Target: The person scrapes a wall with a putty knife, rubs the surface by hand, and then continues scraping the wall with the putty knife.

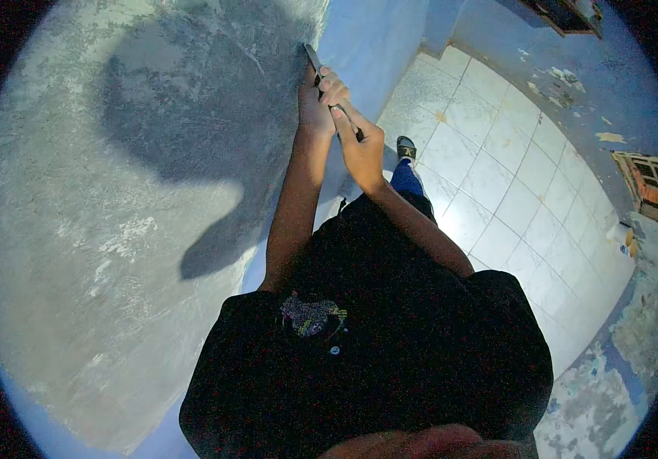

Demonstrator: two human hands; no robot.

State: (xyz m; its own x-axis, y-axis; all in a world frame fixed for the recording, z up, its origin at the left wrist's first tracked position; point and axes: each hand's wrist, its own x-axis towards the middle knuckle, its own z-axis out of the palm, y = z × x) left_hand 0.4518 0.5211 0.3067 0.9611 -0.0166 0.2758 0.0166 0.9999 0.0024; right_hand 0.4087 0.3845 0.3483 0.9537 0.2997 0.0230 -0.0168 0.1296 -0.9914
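Observation:
A scraper with a thin metal blade, seen nearly edge-on, has its tip at the wall in front of me. My left hand is closed around it just below the blade, close to the wall surface. Lower down, my right hand grips the dark handle end, its thumb pointing up toward the left hand. Most of the handle is hidden by the fingers. Bare grey plaster with pale patches covers this wall area, and blue paint borders it at the scraper.
White floor tiles lie to the right, with my sandalled foot on them. A peeling blue wall runs along the far side, with a framed opening. Small items stand at the floor's right edge. My shadow falls on the plaster.

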